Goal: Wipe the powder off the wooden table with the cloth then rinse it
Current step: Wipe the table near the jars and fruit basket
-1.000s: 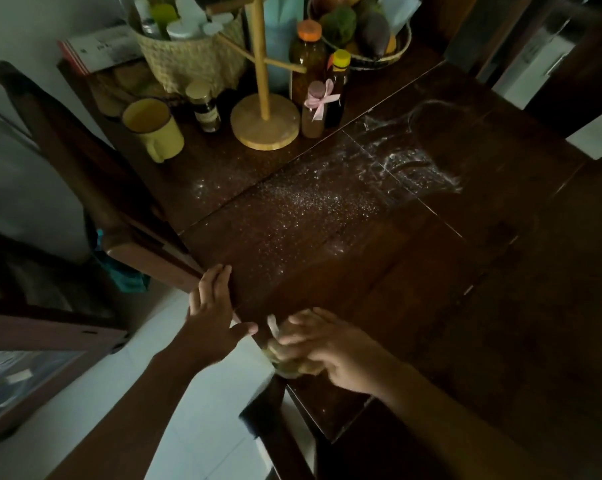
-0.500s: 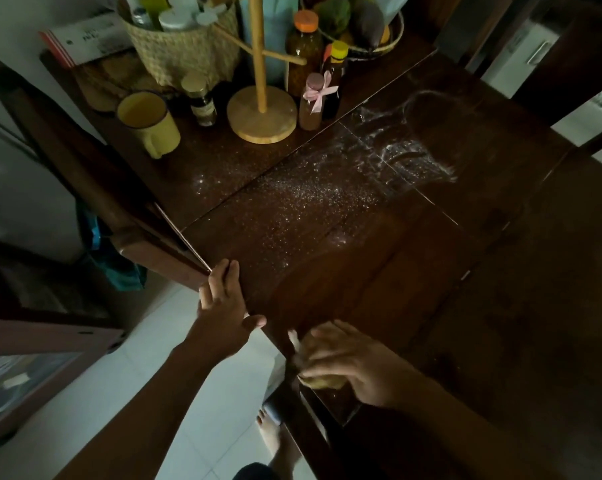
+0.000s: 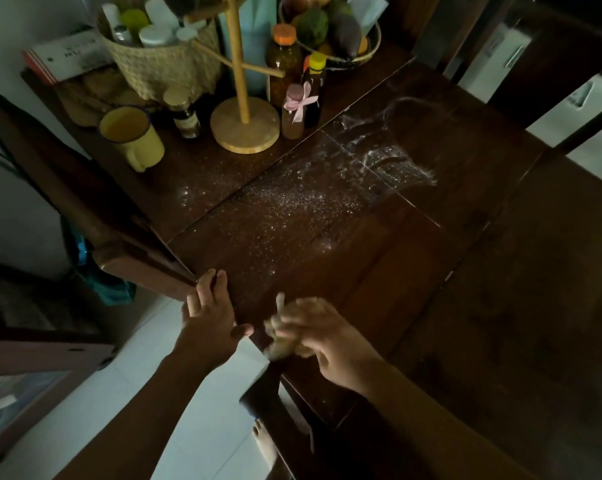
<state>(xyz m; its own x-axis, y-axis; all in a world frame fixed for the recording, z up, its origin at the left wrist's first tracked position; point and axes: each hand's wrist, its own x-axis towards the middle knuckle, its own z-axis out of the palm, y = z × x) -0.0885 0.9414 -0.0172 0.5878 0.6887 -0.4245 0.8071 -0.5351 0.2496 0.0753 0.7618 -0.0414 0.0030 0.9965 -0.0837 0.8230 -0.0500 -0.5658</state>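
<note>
The right hand [image 3: 322, 336] is squeezing what looks like the cloth [image 3: 278, 333] in its grip at the near edge of the counter [image 3: 466, 306], the left hand [image 3: 211, 317] is resting flat beside it, holding nothing, and much powder [image 3: 303, 202] is lying unwiped.

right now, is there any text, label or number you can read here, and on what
Nothing here reads clearly.
Dark print on the white box behind the woven basket: too blurred to read.
Label on the small jar beside the yellow mug: too small to read.
</note>
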